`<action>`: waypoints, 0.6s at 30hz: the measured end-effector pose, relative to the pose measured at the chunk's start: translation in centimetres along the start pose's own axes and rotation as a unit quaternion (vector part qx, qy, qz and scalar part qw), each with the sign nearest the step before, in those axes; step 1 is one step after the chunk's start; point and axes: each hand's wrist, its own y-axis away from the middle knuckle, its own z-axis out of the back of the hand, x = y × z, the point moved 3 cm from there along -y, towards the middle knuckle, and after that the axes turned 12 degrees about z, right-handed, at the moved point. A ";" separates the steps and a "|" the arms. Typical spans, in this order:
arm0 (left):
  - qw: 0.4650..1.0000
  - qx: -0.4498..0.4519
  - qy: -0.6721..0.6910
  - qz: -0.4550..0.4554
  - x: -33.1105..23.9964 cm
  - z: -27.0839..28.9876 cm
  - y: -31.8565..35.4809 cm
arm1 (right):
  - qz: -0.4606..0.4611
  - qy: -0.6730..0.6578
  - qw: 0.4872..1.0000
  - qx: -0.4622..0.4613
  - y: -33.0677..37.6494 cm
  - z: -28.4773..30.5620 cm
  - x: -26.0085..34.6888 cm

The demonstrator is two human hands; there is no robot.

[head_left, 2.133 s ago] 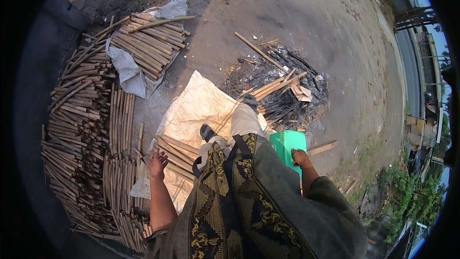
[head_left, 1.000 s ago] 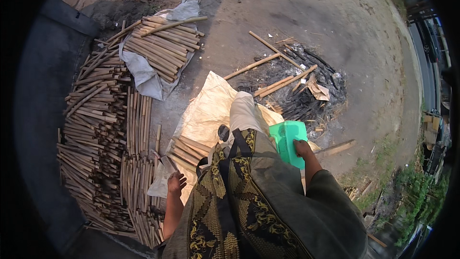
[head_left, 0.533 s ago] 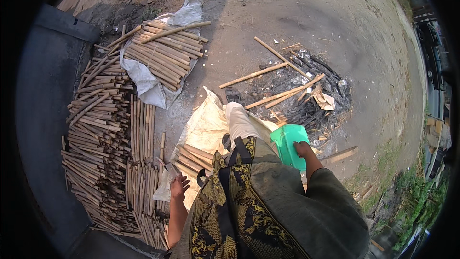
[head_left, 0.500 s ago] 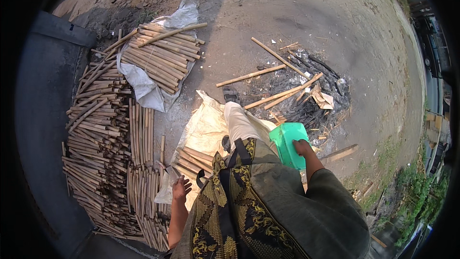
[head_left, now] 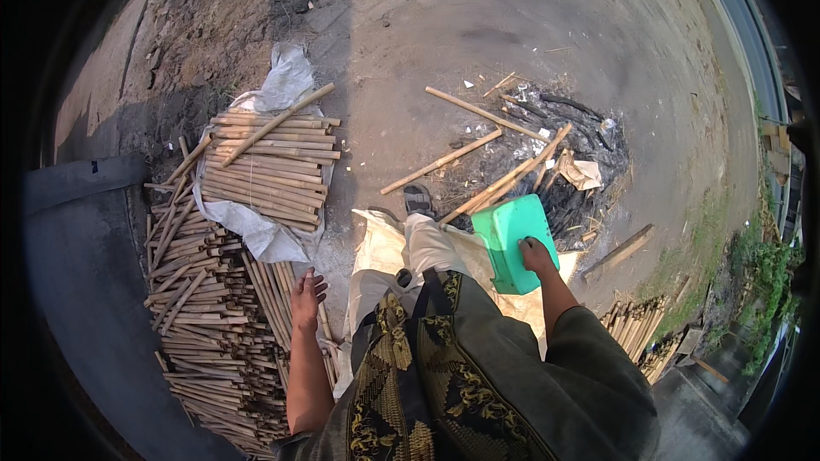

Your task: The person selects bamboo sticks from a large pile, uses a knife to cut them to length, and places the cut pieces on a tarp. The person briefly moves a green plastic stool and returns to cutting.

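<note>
Near ashes point(head_left: 574, 205), the right hand point(head_left: 535, 256) clenches a green container point(head_left: 504, 235).

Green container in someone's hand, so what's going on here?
A person's right grip holds the green container near a charred heap with loose poles lying on it. The left grip is open and looks empty, near stacked poles. Another batch of poles lies on a white sack.
</note>
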 end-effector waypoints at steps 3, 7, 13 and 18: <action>0.996 0.031 -0.066 -0.043 -4.4 0.7 -1.4 | 0.009 -0.004 0.997 -0.077 1.5 -0.9 -0.4; 0.987 0.040 -0.156 -0.017 -6.3 1.9 -4.9 | -0.074 -0.148 0.978 -0.128 7.9 -3.3 -2.1; 0.928 0.154 -0.338 -0.012 -9.2 3.2 -11.7 | -0.168 -0.174 0.921 -0.305 21.4 -11.8 -4.7; 0.797 0.202 -0.541 -0.176 -11.6 3.6 -16.0 | -0.181 -0.297 0.800 -0.489 31.0 -19.5 -3.6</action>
